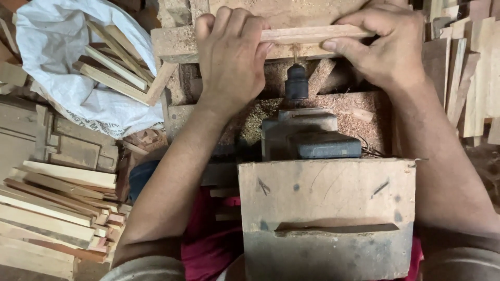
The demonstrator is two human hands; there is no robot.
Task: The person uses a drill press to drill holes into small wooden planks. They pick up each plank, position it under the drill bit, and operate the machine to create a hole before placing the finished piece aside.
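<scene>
Left hand (230, 52) curled over one end of a thin wooden strip (312, 34), right hand (388, 44) pinching the other end, drill chuck (297, 83) just below the strip between both sets of fingers, sawdust (333, 106) beneath, sack (78, 62) of sticks beyond the left fingers.

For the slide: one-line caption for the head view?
Both hands, left and right, press a wooden strip against a horizontal drill chuck.
</scene>
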